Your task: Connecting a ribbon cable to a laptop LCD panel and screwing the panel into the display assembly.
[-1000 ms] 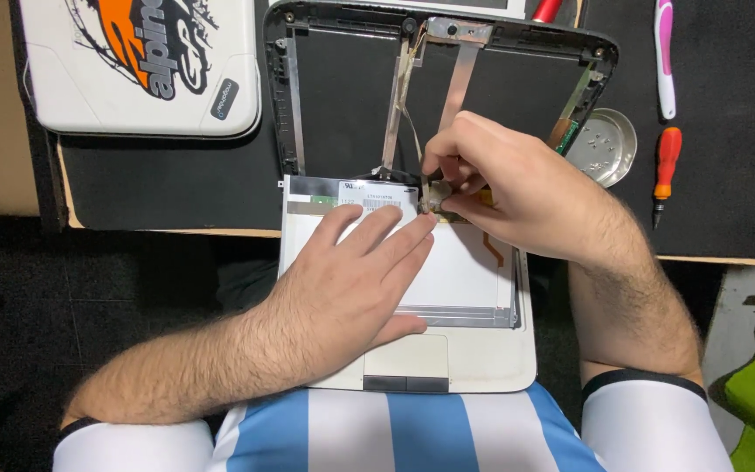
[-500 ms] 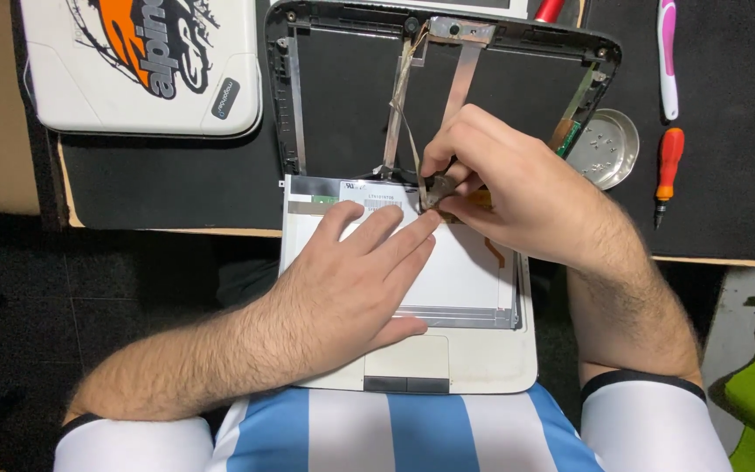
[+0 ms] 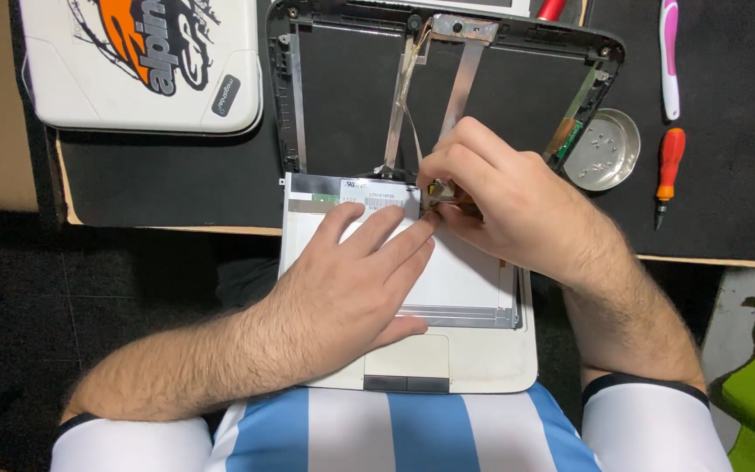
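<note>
A: Two bare hands work over a small white laptop base (image 3: 491, 358) lying on the person's lap. At far left, on the black desk mat (image 3: 176, 175), rests a white padded sleeve with an orange and black design (image 3: 141, 61).

B: And the left hand (image 3: 351, 280)?

A: It lies flat, fingers spread, pressing down on the thin grey-framed display panel (image 3: 465, 280) that sits face down on the laptop base.

B: Further right?

A: The right hand (image 3: 500, 201) pinches thumb and forefinger together on a small amber connector tab (image 3: 441, 190) at the panel's upper edge, just below the empty black lid frame (image 3: 447, 87) with its metal strips.

B: Beyond that?

A: A round metal dish holding screws (image 3: 609, 149), then an orange-handled screwdriver (image 3: 668, 170) and a white and pink tool (image 3: 669, 52), well apart from both hands.
</note>
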